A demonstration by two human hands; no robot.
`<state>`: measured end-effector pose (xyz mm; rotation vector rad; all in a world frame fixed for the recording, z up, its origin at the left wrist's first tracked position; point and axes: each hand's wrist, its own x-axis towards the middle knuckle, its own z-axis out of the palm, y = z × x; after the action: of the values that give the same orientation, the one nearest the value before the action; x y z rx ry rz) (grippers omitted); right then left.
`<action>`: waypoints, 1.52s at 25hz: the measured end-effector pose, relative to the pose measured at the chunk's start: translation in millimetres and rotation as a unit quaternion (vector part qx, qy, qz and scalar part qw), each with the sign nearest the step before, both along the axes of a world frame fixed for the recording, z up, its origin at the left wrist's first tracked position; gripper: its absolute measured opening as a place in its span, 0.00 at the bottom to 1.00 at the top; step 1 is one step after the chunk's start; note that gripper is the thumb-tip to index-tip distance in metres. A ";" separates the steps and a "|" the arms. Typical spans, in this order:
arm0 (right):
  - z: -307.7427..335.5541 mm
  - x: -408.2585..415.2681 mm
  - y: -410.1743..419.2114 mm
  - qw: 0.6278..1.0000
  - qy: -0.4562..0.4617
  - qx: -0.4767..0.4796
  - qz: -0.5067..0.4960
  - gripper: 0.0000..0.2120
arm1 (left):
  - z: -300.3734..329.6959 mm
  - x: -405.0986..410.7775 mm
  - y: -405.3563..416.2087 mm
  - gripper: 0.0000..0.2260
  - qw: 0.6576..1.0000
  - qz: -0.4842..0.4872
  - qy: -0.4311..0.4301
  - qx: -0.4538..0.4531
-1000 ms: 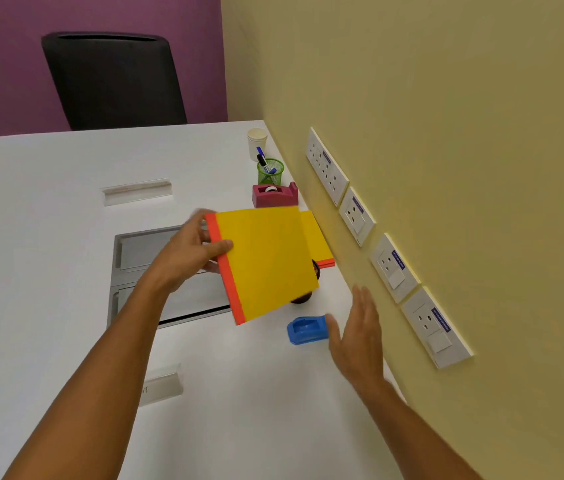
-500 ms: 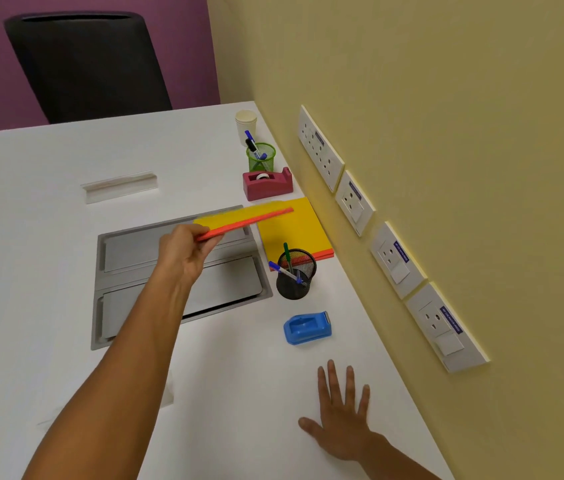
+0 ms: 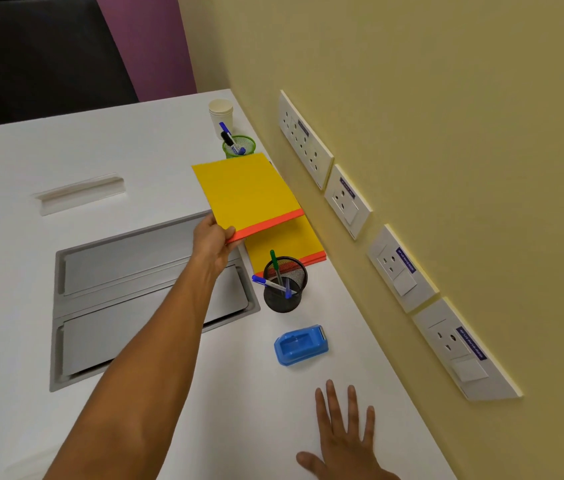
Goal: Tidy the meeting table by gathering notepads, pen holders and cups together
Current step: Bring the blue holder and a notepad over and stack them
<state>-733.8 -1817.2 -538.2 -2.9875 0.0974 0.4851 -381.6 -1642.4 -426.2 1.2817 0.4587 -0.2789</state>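
The upper yellow notepad (image 3: 244, 190), with its orange spine edge nearest the camera, is held in the air above the lower yellow notepad (image 3: 285, 242), which lies flat on the white table (image 3: 24, 161) against the yellow wall (image 3: 447, 98); the held pad covers the far part of the lower one and tilts slightly; the left hand (image 3: 213, 242) grasps its near left corner, thumb on top of the orange strip and fingers underneath, the forearm stretched out over the grey floor-box lid (image 3: 128, 289) sunk into the table.

Just in front of the lower notepad stands a black mesh pen holder (image 3: 284, 289), touching or overlapping the pad's near edge, with a green pen and a blue pen inside; beyond the notepads a green mesh pen holder (image 3: 239, 146) holds a blue pen and a dark marker, partly hidden by the raised pad; behind that holder stands a white paper cup (image 3: 221, 112), contents not visible; nearer than the black holder lies a blue tape dispenser (image 3: 301, 344).

A clear name-card stand (image 3: 79, 192) sits well to the left of the notepads; a black chair (image 3: 38, 57) stands past the table's far edge; white socket plates (image 3: 346, 202) run along the wall beside the notepads.

The right hand (image 3: 344, 441) lies palm down on the table, nearer than the dispenser, fingers straight and spread, grasping nothing.
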 end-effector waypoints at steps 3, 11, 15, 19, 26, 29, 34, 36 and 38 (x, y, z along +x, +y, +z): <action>-2.7 -0.5 1.3 1.000 -0.006 -0.011 0.002 0.62 | -32.9 -6.4 -21.3 0.19 0.999 -0.037 0.029 -0.005; -11.0 -1.5 -2.2 1.000 -0.020 -0.021 0.003 0.63 | -79.6 -18.3 -33.9 0.19 0.990 -0.072 0.077 0.095; -14.5 -1.3 -1.8 1.000 -0.012 -0.020 0.006 0.63 | -83.6 -19.5 -27.8 0.10 0.927 -0.162 -0.028 0.338; -19.4 -0.9 -1.9 1.000 0.006 -0.005 -0.008 0.64 | -86.7 -14.7 -25.7 0.15 0.888 -0.192 -0.062 0.413; -25.8 -0.6 -2.4 1.000 0.006 0.008 -0.015 0.62 | -88.5 -11.2 -29.8 0.17 0.855 -0.224 -0.061 0.464; -22.6 0.9 -1.5 1.000 0.002 0.015 -0.018 0.62 | -84.4 -11.5 -29.3 0.12 0.849 -0.229 -0.070 0.471; -20.9 1.3 -1.5 1.000 0.001 0.016 -0.017 0.61 | -81.1 -7.3 -31.4 0.11 0.845 -0.236 -0.068 0.475; -22.1 0.4 -1.5 1.000 0.004 0.017 -0.019 0.62 | -82.3 -6.8 -31.7 0.10 0.844 -0.238 -0.068 0.475; -23.3 1.1 -2.2 1.000 0.004 0.015 -0.021 0.61 | -84.3 -5.5 -31.3 0.10 0.841 -0.245 -0.069 0.478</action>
<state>-732.7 -1819.4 -561.5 -2.9475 0.1505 0.4899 -387.1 -1673.7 -510.5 2.3982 0.1072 -0.4022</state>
